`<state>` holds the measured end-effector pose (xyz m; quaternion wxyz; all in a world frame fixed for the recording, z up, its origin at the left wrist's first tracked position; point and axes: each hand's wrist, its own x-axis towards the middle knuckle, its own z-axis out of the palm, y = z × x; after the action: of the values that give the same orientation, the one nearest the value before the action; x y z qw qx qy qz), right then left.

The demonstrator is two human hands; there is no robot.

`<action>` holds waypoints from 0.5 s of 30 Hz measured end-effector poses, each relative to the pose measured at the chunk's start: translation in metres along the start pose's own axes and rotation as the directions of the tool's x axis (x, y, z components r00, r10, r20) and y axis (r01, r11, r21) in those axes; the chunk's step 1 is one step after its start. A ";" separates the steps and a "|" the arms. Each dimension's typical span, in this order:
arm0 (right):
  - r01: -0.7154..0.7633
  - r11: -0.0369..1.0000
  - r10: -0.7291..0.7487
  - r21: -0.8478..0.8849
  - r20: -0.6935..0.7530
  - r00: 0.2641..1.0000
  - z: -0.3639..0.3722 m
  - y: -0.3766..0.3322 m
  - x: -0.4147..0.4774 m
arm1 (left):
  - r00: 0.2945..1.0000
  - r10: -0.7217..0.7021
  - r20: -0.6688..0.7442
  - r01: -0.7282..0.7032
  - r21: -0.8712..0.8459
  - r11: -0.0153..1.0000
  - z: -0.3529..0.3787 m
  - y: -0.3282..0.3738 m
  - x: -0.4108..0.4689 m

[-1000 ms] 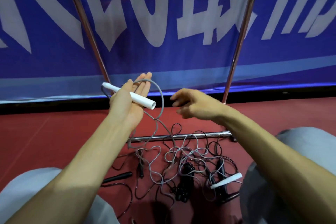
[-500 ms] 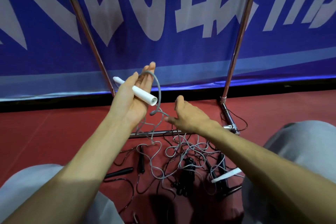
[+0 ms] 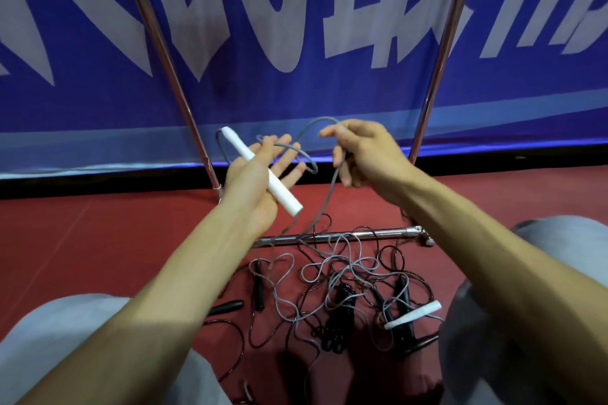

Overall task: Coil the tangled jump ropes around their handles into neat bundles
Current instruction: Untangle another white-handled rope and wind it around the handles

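- White cylindrical plastic handle (image 3: 287, 200) of a jump rope lies slantwise across the upturned palm of the left hand (image 3: 255, 184), held up in the air above the left end of the chrome floor bar (image 3: 378, 233). The thumb is clamped over the handle and the four fingers are spread out straight.
- The thin grey cord (image 3: 327, 197) leaves the handle's far tip, loops over those spread fingers and arcs up to the right hand (image 3: 368, 154). From there it drops across the bar.
- The right hand is raised above the middle of the bar, level with the left hand and just beside it, its fingers curled round the cord. Blur hides exactly which fingertips pinch it.
- Just on the near side of the bar, a loose tangle of grey and black ropes (image 3: 348, 260) sprawls over the red floor (image 3: 98, 240).
- In that tangle a second white handle (image 3: 414, 314) lies near the bar's right end. A knotted black rope bundle (image 3: 339, 312) lies near its middle, and a black tapered handle (image 3: 227, 306) lies nearer its left end.
- Beyond the bar hangs a blue banner (image 3: 296, 92) with large white lettering. Two chrome uprights (image 3: 171, 76) rise in front of it, one from near each end of the bar.
- Grey-trousered knees (image 3: 65, 339) frame the tangle on the near side.
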<state>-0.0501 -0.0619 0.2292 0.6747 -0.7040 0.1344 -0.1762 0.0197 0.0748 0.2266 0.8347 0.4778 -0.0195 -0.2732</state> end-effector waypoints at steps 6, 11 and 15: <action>0.095 0.918 -0.075 0.385 -0.066 0.995 -0.014 -0.020 -0.004 | 0.955 -0.189 0.227 0.038 0.540 0.841 0.009 -0.027 -0.013; 0.078 0.829 0.077 0.554 -0.252 0.965 -0.027 -0.019 0.004 | 0.828 -0.429 0.362 0.067 0.695 0.716 0.013 -0.041 -0.028; 0.092 0.855 0.126 0.510 -0.377 0.918 -0.035 -0.019 0.008 | 0.823 -0.433 0.368 0.001 0.761 0.649 0.010 -0.045 -0.027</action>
<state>-0.0586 -0.0956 0.2495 0.7990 -0.4444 0.2222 -0.3388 -0.0255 0.0620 0.2017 0.4932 0.6767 -0.2918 -0.4623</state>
